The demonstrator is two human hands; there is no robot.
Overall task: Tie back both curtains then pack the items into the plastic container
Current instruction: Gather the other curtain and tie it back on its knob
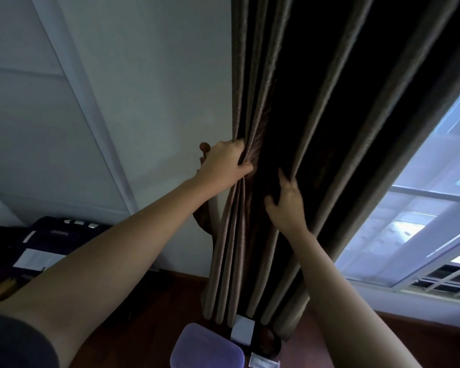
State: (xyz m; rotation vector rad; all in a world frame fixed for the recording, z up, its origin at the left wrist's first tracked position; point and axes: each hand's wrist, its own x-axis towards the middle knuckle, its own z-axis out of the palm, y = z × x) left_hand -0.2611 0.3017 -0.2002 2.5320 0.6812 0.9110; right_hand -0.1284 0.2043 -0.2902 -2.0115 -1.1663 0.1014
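Observation:
A dark brown curtain (316, 107) hangs in deep folds beside the white wall. My left hand (225, 166) pinches its left edge folds at mid height. My right hand (287, 205) grips a fold further right, a little lower. Behind my left hand a brown tieback (203, 219) hangs down from a wooden wall hook (204, 147). On the floor below lies a translucent plastic container (207, 346) with its lid on. A white box (242, 329), a dark round item (270, 341) and a white packet (263, 362) lie beside it.
A bright window (414, 221) with a white frame is to the right of the curtain. Dark purple boxes and bags (45, 243) are stacked at the lower left against a white panelled wall (64, 115). The floor (149, 314) is dark red-brown wood.

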